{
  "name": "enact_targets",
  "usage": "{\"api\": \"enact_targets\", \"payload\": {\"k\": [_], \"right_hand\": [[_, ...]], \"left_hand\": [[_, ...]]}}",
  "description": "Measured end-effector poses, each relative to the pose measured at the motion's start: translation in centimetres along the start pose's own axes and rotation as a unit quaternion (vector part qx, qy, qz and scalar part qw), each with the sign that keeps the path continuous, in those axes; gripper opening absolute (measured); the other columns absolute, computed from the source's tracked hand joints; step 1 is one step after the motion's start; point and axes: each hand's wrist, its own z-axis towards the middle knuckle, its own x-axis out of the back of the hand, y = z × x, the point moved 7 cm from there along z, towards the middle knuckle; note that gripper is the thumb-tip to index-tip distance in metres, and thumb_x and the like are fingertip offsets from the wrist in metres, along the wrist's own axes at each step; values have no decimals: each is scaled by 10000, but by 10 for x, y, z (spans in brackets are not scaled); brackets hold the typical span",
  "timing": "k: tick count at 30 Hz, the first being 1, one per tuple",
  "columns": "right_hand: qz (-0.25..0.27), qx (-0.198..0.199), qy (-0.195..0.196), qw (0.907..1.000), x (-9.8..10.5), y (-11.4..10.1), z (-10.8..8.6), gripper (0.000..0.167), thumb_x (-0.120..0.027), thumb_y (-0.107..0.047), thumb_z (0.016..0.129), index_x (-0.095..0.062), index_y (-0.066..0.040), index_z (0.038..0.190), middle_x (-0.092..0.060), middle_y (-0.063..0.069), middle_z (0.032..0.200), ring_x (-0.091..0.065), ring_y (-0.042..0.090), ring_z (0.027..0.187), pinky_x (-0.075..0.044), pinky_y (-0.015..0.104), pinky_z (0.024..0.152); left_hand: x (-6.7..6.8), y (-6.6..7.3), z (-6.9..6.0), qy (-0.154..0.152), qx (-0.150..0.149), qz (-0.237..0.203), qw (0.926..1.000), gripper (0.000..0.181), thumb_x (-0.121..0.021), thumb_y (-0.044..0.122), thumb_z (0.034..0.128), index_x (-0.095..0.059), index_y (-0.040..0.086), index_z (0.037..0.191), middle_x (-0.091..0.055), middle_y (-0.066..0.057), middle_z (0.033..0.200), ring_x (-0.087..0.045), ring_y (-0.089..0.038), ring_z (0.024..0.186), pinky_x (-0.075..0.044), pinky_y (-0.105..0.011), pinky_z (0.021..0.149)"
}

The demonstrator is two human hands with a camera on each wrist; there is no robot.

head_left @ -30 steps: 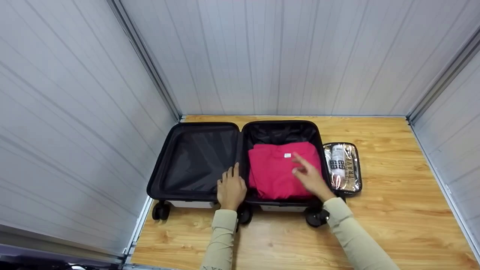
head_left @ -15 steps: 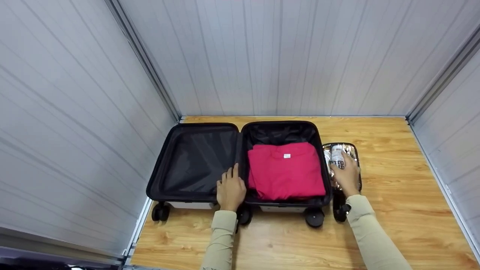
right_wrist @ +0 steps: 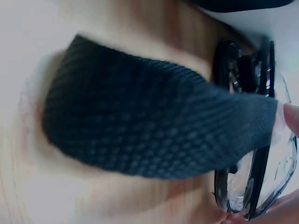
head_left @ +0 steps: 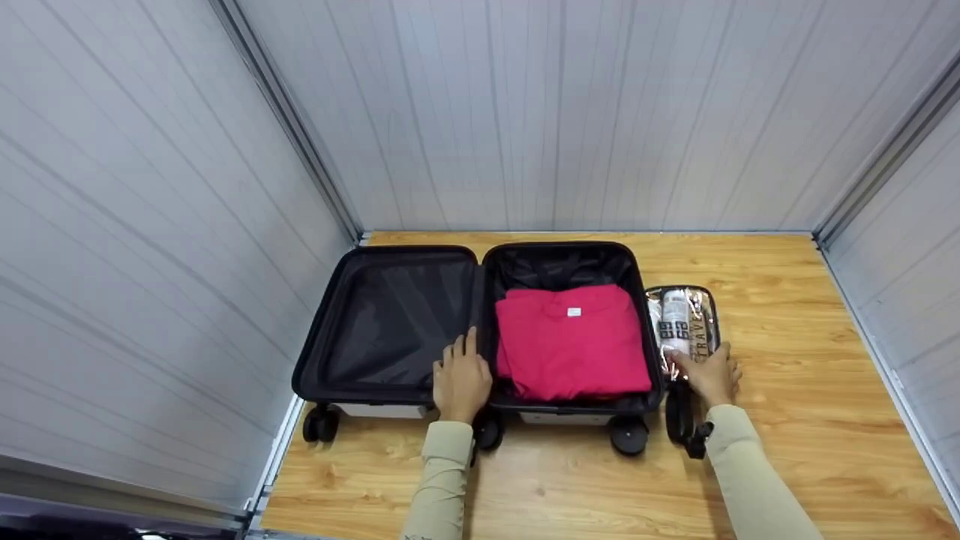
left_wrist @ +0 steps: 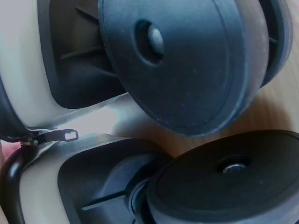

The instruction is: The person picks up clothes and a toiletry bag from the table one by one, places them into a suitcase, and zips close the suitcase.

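Observation:
A suitcase (head_left: 397,322) lies spread open on the wooden floor, both black-lined halves facing up. Folded bright pink clothing (head_left: 570,352) fills much of the right half. My left hand (head_left: 461,382) rests on the inner edge of the left half, near the middle seam, fingers extended. To the right of the suitcase sits a clear toiletry bag (head_left: 703,307) with black trim and a white bottle (head_left: 676,306) inside. My right hand (head_left: 712,376) grips its near right corner, thumb on top and fingers around the side. In the right wrist view, the bag's black woven strap (right_wrist: 140,116) hangs outward.
Black wheels (head_left: 630,435) stick out from the suitcase's near side. The left wrist view shows two wheels (left_wrist: 187,70) close up and a zipper pull (left_wrist: 58,136). White panel walls (head_left: 525,112) stand behind and on both sides. Wooden floor (head_left: 810,360) extends to the right.
My right hand has moved from above the pink clothing to the toiletry bag, then down to its near right corner. My left hand has stayed in place.

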Motion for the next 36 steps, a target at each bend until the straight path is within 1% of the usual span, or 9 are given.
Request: {"api": "enact_targets", "payload": {"k": [5,8,13,16,19,23,26,31,36], "right_hand": [[204,-27,96,9997,2,0,2,1191,-760,-497,869,-3,44,1612,-232,441,1554,-234,623,1429,-262,694,1155],[363,-19,167,9992,4,2,4,1050,-766,-431,873,-169,102,1552,-378,428,1457,-386,587,1352,-347,649,1126],[550,23,265,9981,5,9,8,815,-806,-445,843,-455,137,1293,-605,301,1159,-594,439,1061,-480,540,944],[546,87,253,9982,6,12,11,734,-821,-476,825,-564,124,1160,-673,207,977,-622,351,913,-498,443,822],[714,55,38,9974,5,15,13,663,-823,-484,829,-625,94,1086,-679,100,851,-608,249,809,-479,331,742],[1056,-40,-423,9935,1,17,13,603,-803,-452,863,-621,79,1084,-641,11,807,-577,145,752,-472,247,691],[1104,94,-649,9917,0,16,13,549,-774,-414,898,-608,77,1081,-624,-5,803,-568,119,731,-479,242,670],[679,434,-622,9948,2,14,11,574,-750,-466,902,-609,63,1074,-637,23,846,-556,133,754,-460,253,687],[448,358,-606,9965,2,19,9,651,-741,-528,890,-587,65,1109,-651,124,945,-593,240,850,-469,308,738]], "left_hand": [[1,1,1,45,-23,25,10000,517,-454,251,1054,-429,184,1566,-594,-119,1449,-573,-353,1293,-496,-574,997],[0,1,1,30,-23,71,10000,517,-454,254,1055,-427,187,1567,-594,-116,1450,-573,-347,1295,-499,-571,997],[-1,3,1,-25,-7,42,10000,519,-456,256,1058,-420,192,1572,-586,-112,1458,-564,-345,1307,-492,-569,1007],[-1,3,1,-82,8,0,10000,520,-450,259,1061,-411,196,1576,-578,-111,1469,-556,-345,1316,-486,-567,1016],[-2,3,0,-106,4,-29,9999,518,-443,259,1063,-411,195,1576,-576,-113,1470,-553,-343,1319,-482,-567,1017],[0,2,-1,-66,-17,10,10000,519,-448,257,1060,-412,195,1575,-585,-114,1460,-559,-343,1309,-488,-564,1008],[2,1,-1,19,-42,51,10000,521,-462,253,1055,-420,191,1571,-594,-114,1450,-570,-342,1296,-499,-562,992],[4,0,0,185,-76,32,9998,518,-485,246,1047,-442,179,1559,-604,-121,1435,-579,-343,1283,-508,-561,966],[2,-1,0,104,-69,6,9999,523,-478,246,1047,-432,184,1564,-598,-124,1441,-572,-347,1288,-501,-564,971]]}}
